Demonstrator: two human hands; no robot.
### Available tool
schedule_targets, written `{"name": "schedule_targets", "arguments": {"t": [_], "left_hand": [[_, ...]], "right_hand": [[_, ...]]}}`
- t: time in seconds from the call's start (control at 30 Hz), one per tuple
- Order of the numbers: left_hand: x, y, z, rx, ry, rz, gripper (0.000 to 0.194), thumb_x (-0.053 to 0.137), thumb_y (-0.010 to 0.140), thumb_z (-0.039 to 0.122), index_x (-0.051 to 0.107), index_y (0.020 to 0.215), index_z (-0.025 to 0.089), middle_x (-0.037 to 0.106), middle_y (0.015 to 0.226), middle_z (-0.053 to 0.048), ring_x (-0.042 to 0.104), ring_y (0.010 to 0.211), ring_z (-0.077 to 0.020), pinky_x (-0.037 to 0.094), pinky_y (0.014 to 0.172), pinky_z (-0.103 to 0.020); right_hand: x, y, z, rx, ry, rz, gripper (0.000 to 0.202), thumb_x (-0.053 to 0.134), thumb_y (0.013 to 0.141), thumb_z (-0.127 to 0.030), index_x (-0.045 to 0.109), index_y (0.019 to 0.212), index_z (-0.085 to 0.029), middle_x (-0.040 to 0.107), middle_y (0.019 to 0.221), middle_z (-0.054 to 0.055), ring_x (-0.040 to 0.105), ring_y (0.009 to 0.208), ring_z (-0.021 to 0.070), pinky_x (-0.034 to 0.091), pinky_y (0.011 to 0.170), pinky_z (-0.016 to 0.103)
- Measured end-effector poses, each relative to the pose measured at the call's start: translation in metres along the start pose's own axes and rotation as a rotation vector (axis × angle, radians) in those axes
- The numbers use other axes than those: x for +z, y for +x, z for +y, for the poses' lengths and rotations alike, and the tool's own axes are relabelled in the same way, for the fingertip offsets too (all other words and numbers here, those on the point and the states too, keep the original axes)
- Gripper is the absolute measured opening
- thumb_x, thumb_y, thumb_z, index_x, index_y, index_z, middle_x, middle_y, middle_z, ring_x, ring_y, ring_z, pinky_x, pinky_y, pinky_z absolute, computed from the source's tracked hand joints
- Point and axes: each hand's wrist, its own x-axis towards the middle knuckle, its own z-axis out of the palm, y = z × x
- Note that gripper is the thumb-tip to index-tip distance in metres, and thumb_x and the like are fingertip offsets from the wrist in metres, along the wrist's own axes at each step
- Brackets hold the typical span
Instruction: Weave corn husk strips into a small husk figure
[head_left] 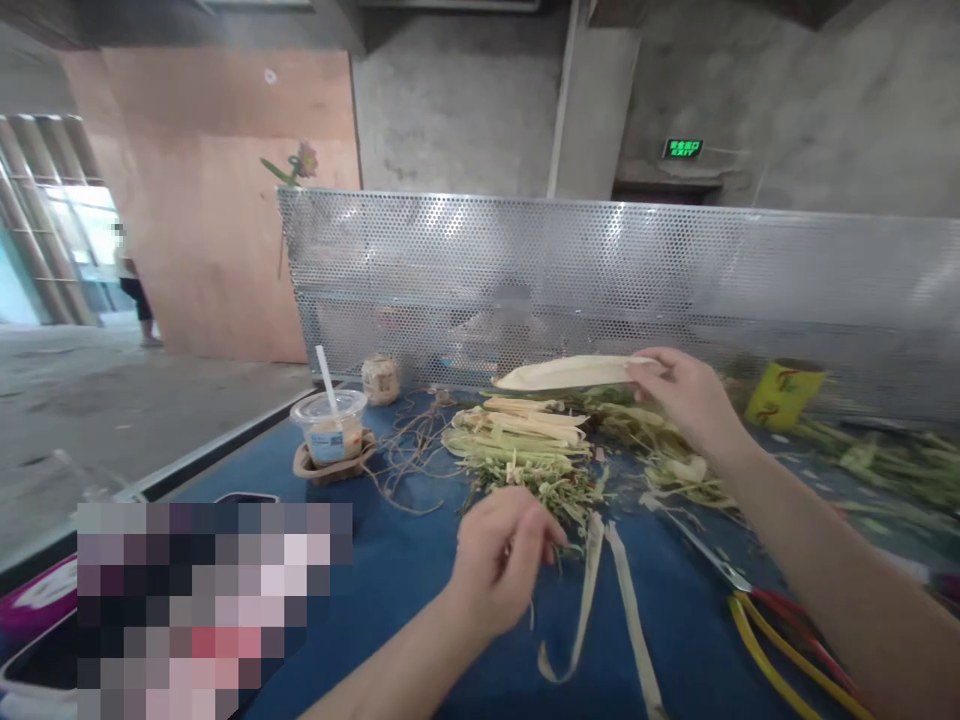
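Observation:
My right hand pinches one end of a long pale corn husk, held out level to the left above the table. My left hand is low over the table, its fingers curled; whether anything is in them is hidden. Just beyond it lies a heap of green stalk trimmings. Behind that heap are layered pale husks. Two long husk strips trail across the table to the right of my left hand.
A blue table carries a drink cup with a straw, tangled twine, a twine ball, yellow-and-red-handled scissors and a yellow roll. A perforated metal panel stands behind. A person is far left.

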Motion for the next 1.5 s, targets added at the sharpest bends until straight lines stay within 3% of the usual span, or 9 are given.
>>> {"name": "schedule_targets", "arguments": {"t": [0.13,0.23,0.3,0.4,0.6,0.8,1.0,1.2,1.5], "left_hand": [[-0.01,0.011,-0.006,-0.048,-0.151,0.427,0.035,0.036,0.086,0.028,0.05,0.056,0.017,0.043,0.05,0.003,0.042,0.05,-0.0093,0.035,0.052,-0.021],[-0.01,0.021,-0.012,-0.313,-0.142,0.46,0.018,0.046,0.08,0.034,0.055,0.079,0.018,0.054,0.073,0.0,0.05,0.068,-0.0115,0.038,0.059,-0.02],[-0.008,0.025,-0.016,-0.458,-0.198,0.351,0.024,0.049,0.077,0.038,0.056,0.09,0.019,0.058,0.085,-0.002,0.052,0.074,-0.0126,0.038,0.058,-0.02],[-0.006,0.024,-0.019,-0.605,-0.291,0.043,0.032,0.05,0.075,0.044,0.062,0.079,0.015,0.06,0.074,-0.002,0.052,0.065,-0.0116,0.037,0.054,-0.02],[-0.003,0.021,-0.016,-0.643,-0.24,-0.279,0.024,0.063,0.065,0.036,0.059,0.063,0.012,0.053,0.054,0.002,0.043,0.049,-0.0066,0.032,0.048,-0.018],[0.002,0.019,-0.018,-0.629,-0.19,-0.316,0.02,0.058,0.07,0.031,0.055,0.064,0.013,0.05,0.056,0.003,0.041,0.049,-0.0061,0.031,0.048,-0.018],[0.004,0.017,-0.01,-0.563,-0.28,-0.429,0.022,0.051,0.075,0.033,0.053,0.066,0.013,0.052,0.06,0.001,0.045,0.056,-0.0088,0.035,0.056,-0.021],[0.015,0.011,-0.011,-0.516,-0.073,-0.394,0.029,0.057,0.07,0.04,0.045,0.062,0.015,0.039,0.056,0.005,0.033,0.049,-0.0063,0.026,0.046,-0.019],[0.016,0.014,-0.01,-0.579,-0.118,-0.361,0.033,0.041,0.081,0.035,0.043,0.054,0.015,0.036,0.05,0.005,0.035,0.048,-0.007,0.03,0.048,-0.02]], "right_hand": [[-0.016,-0.027,-0.01,0.061,0.272,-0.06,0.023,0.055,0.072,-0.038,0.061,0.078,-0.017,0.052,0.047,-0.003,0.048,0.044,0.0118,0.037,0.046,0.024],[-0.02,-0.043,-0.013,0.062,0.267,-0.107,0.025,0.055,0.072,-0.04,0.061,0.071,-0.016,0.05,0.044,-0.003,0.043,0.041,0.0102,0.033,0.042,0.022],[-0.018,-0.051,-0.013,0.065,0.272,-0.127,0.025,0.055,0.072,-0.04,0.06,0.067,-0.016,0.049,0.043,-0.003,0.042,0.041,0.0098,0.031,0.041,0.022],[-0.009,-0.06,-0.005,0.1,0.397,-0.184,0.025,0.056,0.071,-0.04,0.059,0.066,-0.016,0.047,0.044,-0.003,0.041,0.041,0.0092,0.031,0.041,0.022],[0.015,-0.069,0.019,0.35,0.8,-0.253,0.026,0.065,0.064,-0.039,0.057,0.067,-0.015,0.052,0.057,-0.001,0.047,0.052,0.01,0.038,0.047,0.022],[0.009,-0.08,0.022,0.471,0.983,-0.324,0.021,0.069,0.063,-0.029,0.059,0.076,-0.016,0.059,0.071,0.001,0.053,0.063,0.011,0.044,0.053,0.022],[0.007,-0.092,0.006,0.381,0.844,-0.408,0.019,0.064,0.068,-0.03,0.055,0.066,-0.014,0.054,0.053,-0.003,0.046,0.042,0.0062,0.036,0.04,0.019],[0.017,-0.108,-0.015,0.303,0.674,-0.701,0.02,0.06,0.07,-0.033,0.055,0.065,-0.014,0.054,0.054,-0.003,0.048,0.04,0.0069,0.04,0.037,0.02],[0.021,-0.112,-0.009,0.322,0.742,-0.746,0.022,0.054,0.076,-0.036,0.05,0.066,-0.017,0.052,0.055,-0.004,0.052,0.047,0.0088,0.046,0.046,0.021]]}}
